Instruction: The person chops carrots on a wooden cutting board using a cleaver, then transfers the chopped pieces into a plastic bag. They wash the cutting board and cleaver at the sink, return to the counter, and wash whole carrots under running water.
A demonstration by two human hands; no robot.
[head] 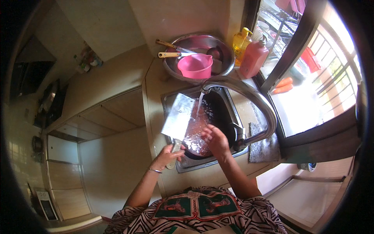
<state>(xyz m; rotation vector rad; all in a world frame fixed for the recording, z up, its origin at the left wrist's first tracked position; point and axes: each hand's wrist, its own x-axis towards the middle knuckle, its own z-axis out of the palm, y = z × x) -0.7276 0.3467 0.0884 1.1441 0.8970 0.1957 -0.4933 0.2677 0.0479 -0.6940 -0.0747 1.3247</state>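
In my left hand (170,156) I hold a cleaver (178,117) by its pale handle. Its broad, bright metal blade points away from me over the left side of the sink (198,163). My right hand (216,140) is over the sink's right part, fingers partly curled and apart, with nothing seen in it. Water runs from the curved chrome faucet (245,83) into the basin, beside the blade. Splashing, glinting water and something reddish-brown show in the basin; what that is I cannot tell.
Behind the sink a metal basin (172,68) holds a pink plastic dipper (195,66) and wooden-handled knives (169,54). Yellow (240,44) and pink (253,60) pump bottles stand beside it. A grey cloth (264,147) lies right of the faucet. Carrots (283,85) lie by the window.
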